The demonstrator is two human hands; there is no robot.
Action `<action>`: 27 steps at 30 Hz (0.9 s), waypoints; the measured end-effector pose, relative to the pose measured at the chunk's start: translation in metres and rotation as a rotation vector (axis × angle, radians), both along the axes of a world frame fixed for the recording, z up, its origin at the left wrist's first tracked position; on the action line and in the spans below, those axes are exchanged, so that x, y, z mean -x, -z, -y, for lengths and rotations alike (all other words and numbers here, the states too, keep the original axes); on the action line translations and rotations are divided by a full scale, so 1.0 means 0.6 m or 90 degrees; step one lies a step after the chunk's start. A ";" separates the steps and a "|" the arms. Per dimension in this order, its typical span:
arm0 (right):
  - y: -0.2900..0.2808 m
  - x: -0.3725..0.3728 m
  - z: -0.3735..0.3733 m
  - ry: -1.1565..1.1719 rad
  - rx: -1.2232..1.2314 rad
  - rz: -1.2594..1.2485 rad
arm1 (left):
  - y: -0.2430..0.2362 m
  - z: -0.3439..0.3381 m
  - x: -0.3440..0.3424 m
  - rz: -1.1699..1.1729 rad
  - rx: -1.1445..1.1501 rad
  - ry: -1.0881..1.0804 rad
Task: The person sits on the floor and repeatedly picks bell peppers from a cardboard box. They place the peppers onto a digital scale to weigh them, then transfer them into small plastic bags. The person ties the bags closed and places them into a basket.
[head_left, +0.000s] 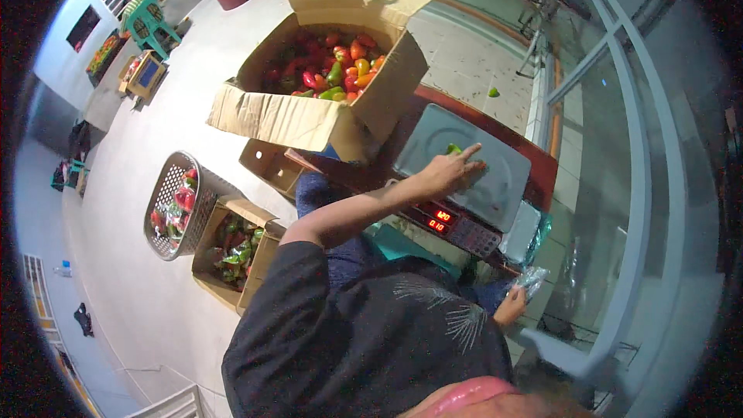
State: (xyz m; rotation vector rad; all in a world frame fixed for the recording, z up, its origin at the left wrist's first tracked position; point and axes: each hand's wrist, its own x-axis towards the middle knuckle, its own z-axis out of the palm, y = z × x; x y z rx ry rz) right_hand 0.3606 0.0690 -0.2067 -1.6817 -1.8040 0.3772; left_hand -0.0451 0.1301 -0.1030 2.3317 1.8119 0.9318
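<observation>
My left hand (455, 172) reaches over the grey weighing plate (507, 178) of a digital scale, with one finger stretched out. Its other fingers are bent over a green pepper (453, 149), which shows in part past the knuckles. The hand covers the rest of the pepper. Red digits glow on the scale's display (439, 220), just below my left wrist. Lower down to the right, my right hand (509, 308) grips a clear plastic bag (531, 280), crumpled and shiny. More clear plastic (542, 232) lies beside the scale's right corner.
A big open cardboard box (279, 120) of red, green and orange peppers stands beyond the scale at left. Nearer are a grey plastic basket (209, 193) of bagged peppers and a smaller carton (259, 282) of green ones. Grey metal rails (635, 139) rise at right.
</observation>
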 end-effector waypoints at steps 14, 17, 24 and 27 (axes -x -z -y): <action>0.001 -0.049 -0.073 -0.015 0.063 0.250 | -0.098 0.112 0.720 -0.005 0.483 -0.390; 0.022 -0.038 -0.107 -0.051 0.046 0.223 | 0.033 0.185 0.819 -0.094 0.615 -0.490; 0.022 -0.045 -0.085 -0.001 -0.029 0.236 | -0.086 0.101 0.671 -0.103 0.755 -0.435; 0.016 -0.042 -0.092 -0.006 0.023 0.222 | -0.063 0.079 0.668 0.008 0.470 -0.536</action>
